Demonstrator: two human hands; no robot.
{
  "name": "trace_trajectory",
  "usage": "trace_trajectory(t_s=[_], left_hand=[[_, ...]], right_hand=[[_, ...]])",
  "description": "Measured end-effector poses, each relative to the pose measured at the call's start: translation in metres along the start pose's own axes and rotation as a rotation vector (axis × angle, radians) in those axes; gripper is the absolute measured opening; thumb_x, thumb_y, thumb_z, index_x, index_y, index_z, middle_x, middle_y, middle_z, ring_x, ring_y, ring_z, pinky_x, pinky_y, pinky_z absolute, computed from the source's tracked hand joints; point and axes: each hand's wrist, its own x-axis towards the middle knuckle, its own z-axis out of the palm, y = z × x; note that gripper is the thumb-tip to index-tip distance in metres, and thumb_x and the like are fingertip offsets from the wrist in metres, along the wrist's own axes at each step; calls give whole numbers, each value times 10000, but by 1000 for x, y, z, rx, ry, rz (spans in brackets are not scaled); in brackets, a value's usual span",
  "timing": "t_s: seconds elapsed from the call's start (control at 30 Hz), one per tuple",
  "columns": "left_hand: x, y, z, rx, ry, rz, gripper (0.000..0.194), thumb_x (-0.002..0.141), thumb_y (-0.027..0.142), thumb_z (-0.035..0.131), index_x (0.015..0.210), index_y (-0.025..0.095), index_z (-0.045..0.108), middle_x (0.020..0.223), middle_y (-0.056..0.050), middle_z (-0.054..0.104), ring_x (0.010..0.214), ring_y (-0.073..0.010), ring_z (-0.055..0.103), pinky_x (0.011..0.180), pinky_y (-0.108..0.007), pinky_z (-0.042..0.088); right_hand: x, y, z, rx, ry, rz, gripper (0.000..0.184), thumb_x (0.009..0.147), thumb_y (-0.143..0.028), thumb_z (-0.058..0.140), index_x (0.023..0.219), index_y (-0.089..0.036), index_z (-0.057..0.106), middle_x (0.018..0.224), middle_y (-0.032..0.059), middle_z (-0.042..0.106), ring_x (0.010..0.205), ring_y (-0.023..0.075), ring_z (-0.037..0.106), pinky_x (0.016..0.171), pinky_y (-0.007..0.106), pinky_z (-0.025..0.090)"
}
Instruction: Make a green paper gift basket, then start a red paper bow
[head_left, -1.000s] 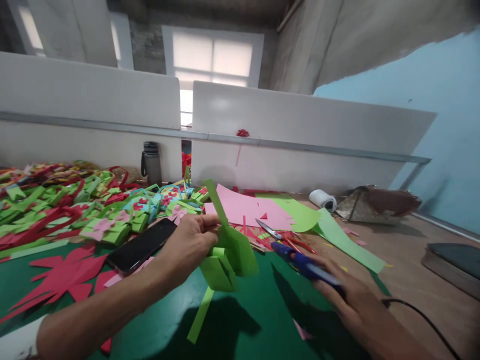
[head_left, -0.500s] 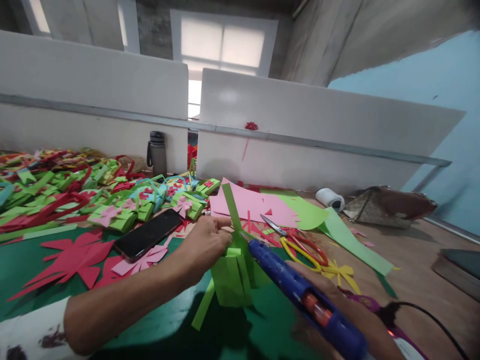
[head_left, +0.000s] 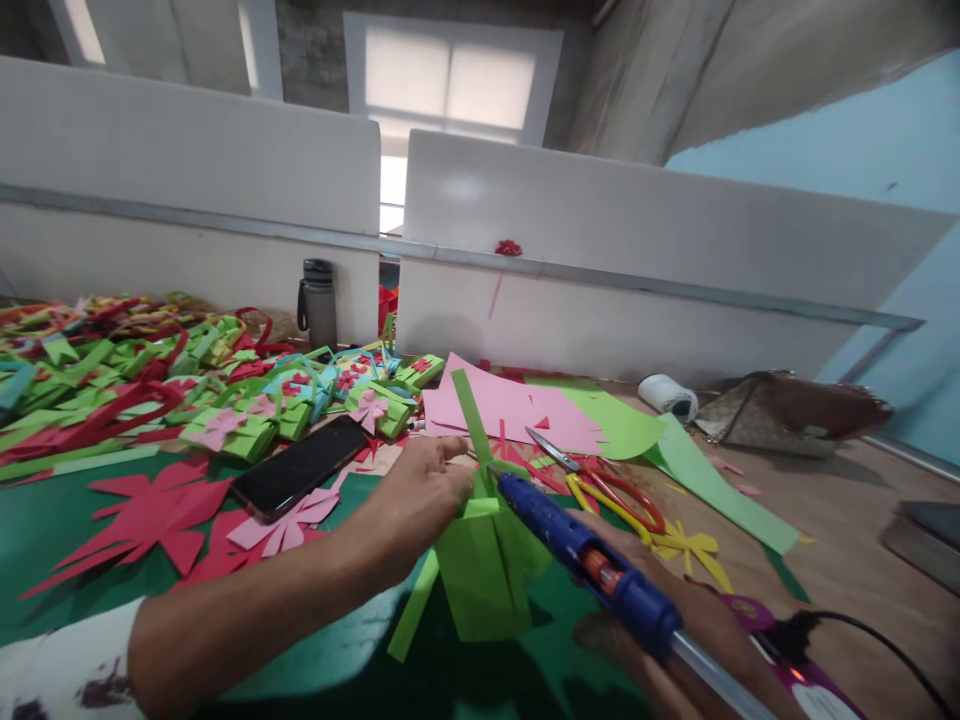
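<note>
My left hand (head_left: 424,492) pinches the top edge of a light green folded paper basket (head_left: 484,570) that stands on the dark green mat (head_left: 67,530). A green paper strip (head_left: 472,420) rises from the basket past my fingers. My right hand (head_left: 675,620) grips a blue hot glue gun (head_left: 592,565), its nozzle touching the basket's top edge right beside my left fingertips. The gun's black cord (head_left: 885,650) trails off to the right.
A black phone (head_left: 300,478) lies left of my hand, by red paper cutouts (head_left: 142,520) and a pile of finished green baskets (head_left: 225,400). Scissors (head_left: 600,480), pink sheets (head_left: 517,410), green sheets (head_left: 690,460), a tape roll (head_left: 667,395) and a grey bottle (head_left: 319,300) lie beyond.
My right hand lifted the glue gun off the table and brought its nozzle to the basket's top edge. My left hand kept its hold on the basket, which now sits a little lower.
</note>
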Motion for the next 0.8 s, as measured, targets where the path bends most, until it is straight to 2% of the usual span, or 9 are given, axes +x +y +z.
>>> trace_trajectory(t_s=[0.13,0.27,0.6,0.8], left_hand=[[-1,-2,0,8,6,11,362,680,175,562,1027,124,654,511,-11,626,472,-154,573,450,-225,375],[1,-5,-1,-10,-11,27,395,693,180,563,1080,130,628,499,-3,620,441,-144,556,432,-218,359],[2,-5,-3,-4,-22,37,358,688,199,584,1035,149,655,559,-26,668,435,-140,549,437,-223,380],[3,-6,-3,2,-26,22,366,687,200,576,1039,140,655,544,-27,661,456,-152,572,441,-228,392]], right_hand=[[0,-1,-1,105,-43,6,665,738,-140,535,1355,-329,376,1017,0,695,765,226,692,623,288,592],[0,-2,-2,159,-60,19,696,729,-126,535,1356,-369,354,1033,-18,690,755,230,693,627,296,592],[-2,2,-4,167,-63,39,697,741,-150,516,1374,-365,318,943,-3,711,684,241,693,579,304,583],[-2,-1,-2,147,-60,20,707,735,-133,535,1366,-377,328,949,-26,709,735,216,697,618,264,579]])
